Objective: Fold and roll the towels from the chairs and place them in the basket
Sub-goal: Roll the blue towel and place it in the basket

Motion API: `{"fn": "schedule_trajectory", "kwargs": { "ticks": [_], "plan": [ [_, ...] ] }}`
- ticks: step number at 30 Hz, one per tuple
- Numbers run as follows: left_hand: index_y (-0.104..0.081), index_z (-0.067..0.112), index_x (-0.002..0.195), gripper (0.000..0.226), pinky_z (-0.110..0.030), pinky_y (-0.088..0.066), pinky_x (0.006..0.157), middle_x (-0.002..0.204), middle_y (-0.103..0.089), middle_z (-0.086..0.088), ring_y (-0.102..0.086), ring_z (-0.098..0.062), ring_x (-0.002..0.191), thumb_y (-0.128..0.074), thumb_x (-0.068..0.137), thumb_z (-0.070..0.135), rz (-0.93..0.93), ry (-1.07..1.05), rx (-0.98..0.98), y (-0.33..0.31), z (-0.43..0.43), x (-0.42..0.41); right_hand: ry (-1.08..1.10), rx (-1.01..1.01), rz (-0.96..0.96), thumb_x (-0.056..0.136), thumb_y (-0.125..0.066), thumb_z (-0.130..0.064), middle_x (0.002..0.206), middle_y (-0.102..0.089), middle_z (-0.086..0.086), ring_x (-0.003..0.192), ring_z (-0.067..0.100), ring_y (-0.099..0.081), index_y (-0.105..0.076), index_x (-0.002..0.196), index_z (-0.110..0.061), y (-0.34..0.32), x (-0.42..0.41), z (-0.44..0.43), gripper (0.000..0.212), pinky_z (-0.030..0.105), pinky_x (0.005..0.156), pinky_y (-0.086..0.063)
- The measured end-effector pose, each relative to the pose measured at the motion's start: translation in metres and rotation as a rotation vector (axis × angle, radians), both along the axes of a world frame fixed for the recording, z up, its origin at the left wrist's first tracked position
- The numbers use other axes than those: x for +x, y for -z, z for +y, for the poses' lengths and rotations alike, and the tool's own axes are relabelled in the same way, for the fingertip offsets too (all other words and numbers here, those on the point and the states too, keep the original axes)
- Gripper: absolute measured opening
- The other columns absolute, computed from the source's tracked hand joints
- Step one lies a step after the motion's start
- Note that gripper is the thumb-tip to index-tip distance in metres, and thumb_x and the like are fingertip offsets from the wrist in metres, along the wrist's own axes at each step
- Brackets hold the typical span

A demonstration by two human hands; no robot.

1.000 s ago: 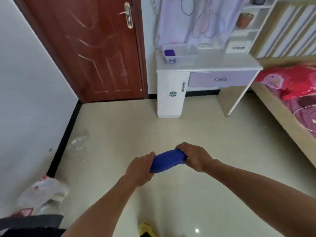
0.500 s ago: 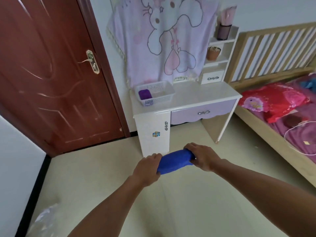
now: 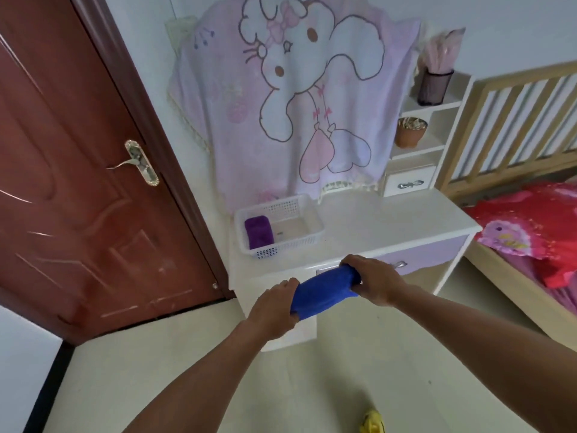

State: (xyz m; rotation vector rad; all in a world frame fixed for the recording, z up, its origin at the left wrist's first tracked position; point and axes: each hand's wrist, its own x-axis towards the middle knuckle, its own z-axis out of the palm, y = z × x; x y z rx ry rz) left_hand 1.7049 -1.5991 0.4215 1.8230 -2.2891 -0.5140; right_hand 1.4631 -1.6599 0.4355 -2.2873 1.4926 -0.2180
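A rolled blue towel [image 3: 323, 290] is held in the air just in front of the white desk [image 3: 390, 226]. My left hand [image 3: 273, 307] grips its lower left end and my right hand [image 3: 373, 281] grips its upper right end. On the desk's left part stands a white plastic basket [image 3: 312, 242]. A rolled purple towel [image 3: 258, 231] lies at the basket's left side; the rest of its floor is bare.
A brown door [image 3: 78, 189] stands shut to the left of the desk. A pink cartoon cloth [image 3: 290, 104] hangs over the desk's back. Shelves with a pen holder [image 3: 434, 85] rise at its right. A bed [image 3: 530, 232] lies on the right.
The desk and basket have come much closer and larger in view. Both hands still hold the blue roll the same way.
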Motion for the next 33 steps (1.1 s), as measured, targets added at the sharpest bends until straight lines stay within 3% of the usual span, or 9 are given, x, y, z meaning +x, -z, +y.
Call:
{"fn": "schedule_trajectory", "kwargs": {
  "ticks": [4,7,11,19,21,26,33],
  "plan": [
    [-0.051,0.017,0.111,0.036,-0.036,-0.053,0.08,0.106,-0.056,-0.001,-0.06,-0.02,0.089,-0.062,0.076,0.015,0.145,-0.14,0.047,0.004,-0.085,-0.005,-0.026,0.047,-0.026,0.077,-0.057,-0.018,0.097,-0.058,-0.015,0.086,0.017,-0.055,-0.049,0.113,-0.031,-0.005,0.001,-0.106,0.039,0.031,0.071,-0.043],
    [-0.053,0.018,0.113,0.039,-0.032,-0.054,0.082,0.107,-0.058,0.0,-0.06,-0.016,0.092,-0.063,0.076,0.014,0.269,-0.269,0.05,0.007,-0.137,-0.003,-0.088,0.069,-0.057,0.079,-0.06,-0.018,0.095,-0.059,-0.009,0.084,0.018,-0.055,-0.048,0.118,-0.028,-0.017,0.014,-0.181,0.042,0.029,0.069,-0.041],
    [-0.051,0.018,0.114,0.036,-0.012,-0.046,0.068,0.1,-0.061,0.004,-0.059,-0.008,0.083,-0.062,0.08,0.011,0.463,-0.446,0.112,0.017,-0.18,0.005,-0.134,0.176,-0.151,0.086,-0.059,-0.014,0.098,-0.059,0.0,0.086,0.02,-0.057,-0.046,0.125,-0.017,-0.014,0.052,-0.258,0.041,0.026,0.071,-0.043],
    [-0.044,0.017,0.119,0.039,-0.016,-0.047,0.069,0.106,-0.058,0.0,-0.059,-0.012,0.087,-0.058,0.083,0.008,0.661,-0.702,0.123,0.064,-0.275,0.03,-0.036,0.294,-0.251,0.09,-0.054,-0.016,0.116,-0.06,0.008,0.102,0.023,-0.058,-0.049,0.131,-0.018,0.027,0.131,-0.39,0.041,0.037,0.087,-0.051],
    [-0.04,0.017,0.121,0.041,-0.015,-0.047,0.068,0.104,-0.059,0.003,-0.059,-0.012,0.085,-0.059,0.085,0.011,0.651,-0.714,0.167,0.073,-0.29,0.03,-0.054,0.297,-0.193,0.089,-0.055,-0.015,0.119,-0.061,0.008,0.102,0.023,-0.058,-0.051,0.13,-0.017,0.04,0.146,-0.411,0.041,0.035,0.088,-0.05],
    [-0.035,0.016,0.123,0.045,-0.035,-0.056,0.076,0.102,-0.059,0.002,-0.064,-0.02,0.087,-0.06,0.085,0.018,0.544,-0.752,0.321,0.097,-0.318,0.034,-0.207,0.306,-0.032,0.088,-0.053,-0.012,0.122,-0.063,0.006,0.107,0.024,-0.058,-0.058,0.124,-0.015,0.072,0.177,-0.445,0.036,0.035,0.092,-0.048],
    [-0.034,0.02,0.114,0.038,-0.036,-0.051,0.078,0.103,-0.061,0.0,-0.058,-0.02,0.082,-0.057,0.085,0.027,0.247,-0.858,0.469,0.118,-0.336,0.032,-0.371,0.382,0.093,0.089,-0.051,-0.013,0.124,-0.062,0.009,0.107,0.027,-0.059,-0.056,0.127,-0.015,0.127,0.206,-0.467,0.038,0.036,0.089,-0.049]
  ]
}}
